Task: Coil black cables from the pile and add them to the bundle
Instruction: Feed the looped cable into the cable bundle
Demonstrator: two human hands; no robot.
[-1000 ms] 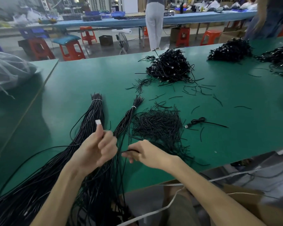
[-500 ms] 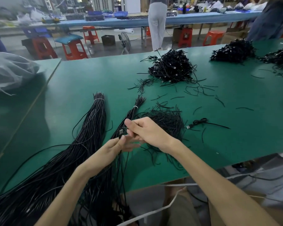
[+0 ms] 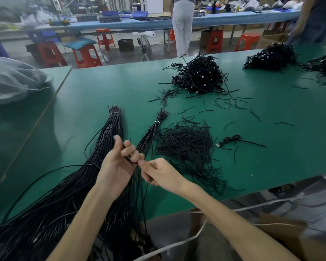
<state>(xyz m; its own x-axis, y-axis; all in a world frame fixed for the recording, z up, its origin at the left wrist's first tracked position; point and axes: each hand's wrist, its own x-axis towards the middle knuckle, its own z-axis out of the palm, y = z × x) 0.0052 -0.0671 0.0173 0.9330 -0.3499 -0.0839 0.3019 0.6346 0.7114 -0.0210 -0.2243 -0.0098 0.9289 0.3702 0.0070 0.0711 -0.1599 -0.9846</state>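
Head view, left hand [image 3: 119, 164] raised, fingers curled round a looped black cable [image 3: 130, 160], right hand [image 3: 159, 173] touching it, pinching the same cable, tied bundle [image 3: 112, 132] just beyond the left hand, loose pile [image 3: 184, 146] right of both hands.

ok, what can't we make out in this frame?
Head view:
- Thin black cable loop count: left hand fingers cover it.
- Right hand pinch on cable: its knuckles hide it.
- Long tied black cable bundle's near end: cut by bottom edge.
- Far benches: blurred.
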